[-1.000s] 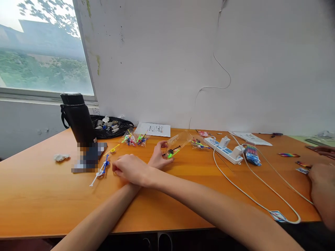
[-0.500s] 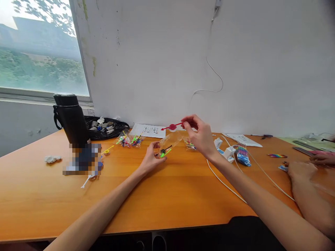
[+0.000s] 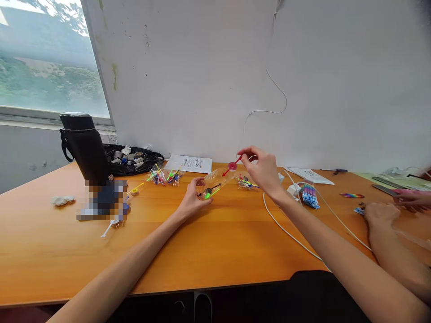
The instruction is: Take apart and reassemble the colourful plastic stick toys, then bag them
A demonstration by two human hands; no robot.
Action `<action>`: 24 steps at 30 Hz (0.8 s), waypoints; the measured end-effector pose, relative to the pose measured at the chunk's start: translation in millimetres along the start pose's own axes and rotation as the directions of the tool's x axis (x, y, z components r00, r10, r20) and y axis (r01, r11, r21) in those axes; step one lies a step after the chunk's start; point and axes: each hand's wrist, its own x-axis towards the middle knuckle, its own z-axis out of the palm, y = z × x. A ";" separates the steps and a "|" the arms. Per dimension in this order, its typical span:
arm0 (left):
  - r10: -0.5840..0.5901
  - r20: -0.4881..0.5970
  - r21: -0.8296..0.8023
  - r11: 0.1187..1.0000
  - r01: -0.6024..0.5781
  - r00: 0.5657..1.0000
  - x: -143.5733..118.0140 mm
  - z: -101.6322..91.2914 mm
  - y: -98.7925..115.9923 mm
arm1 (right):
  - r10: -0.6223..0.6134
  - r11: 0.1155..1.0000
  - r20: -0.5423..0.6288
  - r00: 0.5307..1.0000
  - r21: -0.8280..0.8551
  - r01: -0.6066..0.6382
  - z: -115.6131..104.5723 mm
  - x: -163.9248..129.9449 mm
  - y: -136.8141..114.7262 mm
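Observation:
My right hand (image 3: 261, 168) pinches one end of a red plastic arrow spinner (image 3: 232, 166), which has a round disc at its middle. The spinner is tilted, its arrowhead pointing down and left over the mouth of a clear plastic bag (image 3: 220, 177). Closed around the bag's lower left side is my left hand (image 3: 194, 197). Inside the bag lie a black arrow spinner (image 3: 210, 190) and a bright green one (image 3: 208, 195). To the left on the table are a yellow spinner (image 3: 135, 191) and a white spinner (image 3: 107, 229), with a blue piece beside them.
Filled bags (image 3: 164, 175) of coloured spinners lie behind my left hand; another bag (image 3: 246, 181) is behind my right. A black bottle (image 3: 82, 150) stands left by a black bag (image 3: 134, 159). A white cable (image 3: 286, 233) runs across the right. Another person's arm (image 3: 387, 233) rests far right.
My right hand has moved the red spinner slightly right, and its arrowhead now dips more steeply toward the bag. The view has shifted a little; my left hand still holds the bag.

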 end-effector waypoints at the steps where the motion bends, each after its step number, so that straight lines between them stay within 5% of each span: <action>1: 0.002 -0.001 0.002 1.000 -0.002 1.000 0.0 -0.3 -0.1 | 0.008 1.000 -0.012 1.000 -0.002 -0.008 -1.9 1.0 0.0; 5: 0.005 -0.007 0.000 1.000 -0.005 1.000 0.4 -0.6 -0.1 | 0.041 0.999 0.040 0.998 -0.033 -0.040 -4.5 1.6 2.2; 12: 0.041 0.010 -0.013 0.999 -0.041 0.999 0.0 1.2 1.5 | 0.124 0.990 0.398 0.909 -0.107 -0.089 -3.1 -2.6 3.3; 18: 0.110 0.053 -0.020 0.994 -0.109 0.993 -2.8 4.3 6.4 | 0.108 0.994 0.479 0.871 -0.042 -0.100 3.3 -7.4 -5.4; 24: 0.010 0.007 -0.059 0.998 -0.010 1.000 -1.5 4.7 5.5 | 0.043 0.999 0.483 0.875 -0.011 -0.043 12.4 -11.6 -9.2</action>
